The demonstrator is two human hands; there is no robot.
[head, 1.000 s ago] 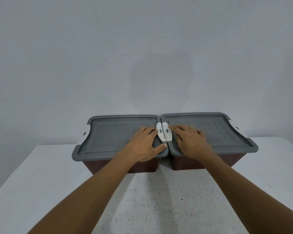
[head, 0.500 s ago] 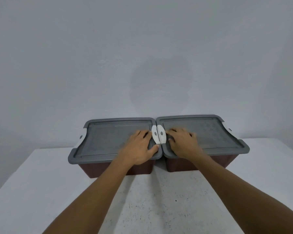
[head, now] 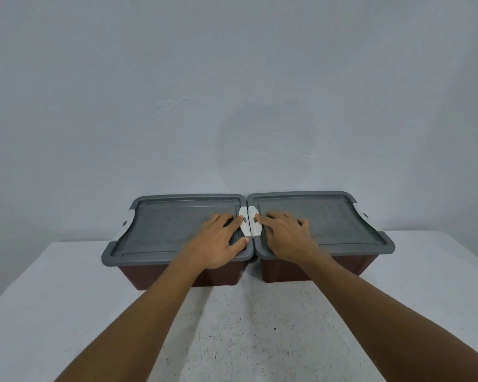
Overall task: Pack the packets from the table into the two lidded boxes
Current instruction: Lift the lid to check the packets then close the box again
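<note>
Both arms are bare, extended forward and converging toward the centre. The left forearm (head: 149, 312) enters from the lower left, the right forearm (head: 384, 312) from the lower right. Wrists are straight and roughly level with each other.

Left hand (head: 217, 242): palm down, fingers (head: 226, 219) extended and slightly spread, angled forward and rightward. Left thumb (head: 240, 243) is stretched rightward, apart from the index finger.

Right hand (head: 287, 238): palm down, knuckles slightly raised, fingers loosely bent. Right index finger (head: 260, 218) reaches furthest left.

The hands lie near each other, not touching.
</note>
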